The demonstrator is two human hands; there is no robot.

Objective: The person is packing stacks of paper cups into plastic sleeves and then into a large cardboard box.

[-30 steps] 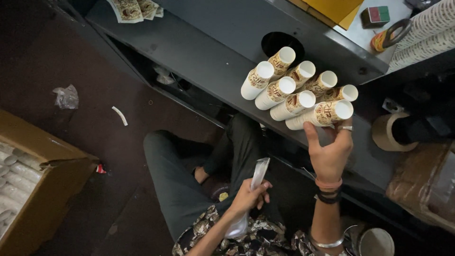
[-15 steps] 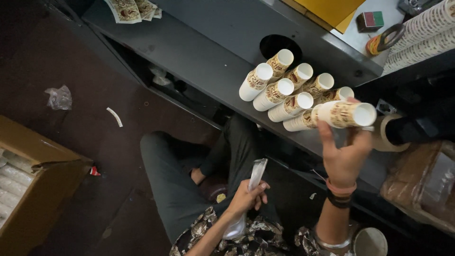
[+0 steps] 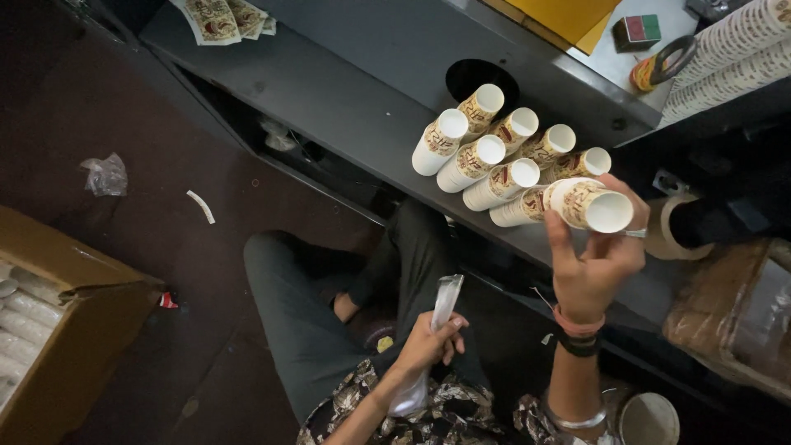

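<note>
My right hand (image 3: 592,262) grips one stack of printed white paper cups (image 3: 587,204), lifted slightly at the right end of a group of several cup stacks (image 3: 486,148) lying on a dark metal shelf (image 3: 346,91). A ring shows on that hand and bands circle its wrist. My left hand (image 3: 428,342) is lower, over my lap, closed on a crumpled clear plastic sleeve (image 3: 442,306) that hangs down from it. My legs in dark trousers (image 3: 305,313) are folded on the floor below the shelf.
An open cardboard box (image 3: 62,321) with wrapped cup stacks stands at the left. A plastic scrap (image 3: 105,175) and a white strip (image 3: 200,206) lie on the dark floor. A tape roll (image 3: 671,227), a round hole (image 3: 478,76) and more cup stacks (image 3: 733,49) lie at right.
My right hand has pulled the rightmost cup stack away from the group and raised it to the right. My left hand stays low with the plastic sleeve.
</note>
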